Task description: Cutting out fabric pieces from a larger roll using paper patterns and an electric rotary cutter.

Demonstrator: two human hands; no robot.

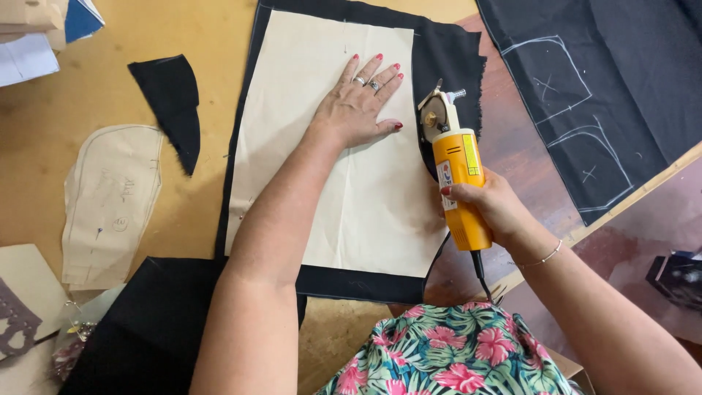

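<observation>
My left hand [360,102] lies flat, fingers spread, on a cream paper pattern [322,190] that rests on a stack of black fabric [439,55]. My right hand [488,205] grips the yellow body of an electric rotary fabric cutter [455,164]. Its round blade head [434,117] sits at the right edge of the paper pattern, on the black fabric. The cutter's black cord runs down toward my body.
A curved black fabric scrap [172,102] and a second cream paper pattern piece [110,205] lie at left on the wooden table [44,146]. Dark fabric with white chalk outlines [585,88] covers the upper right. More black cloth [146,329] lies at lower left.
</observation>
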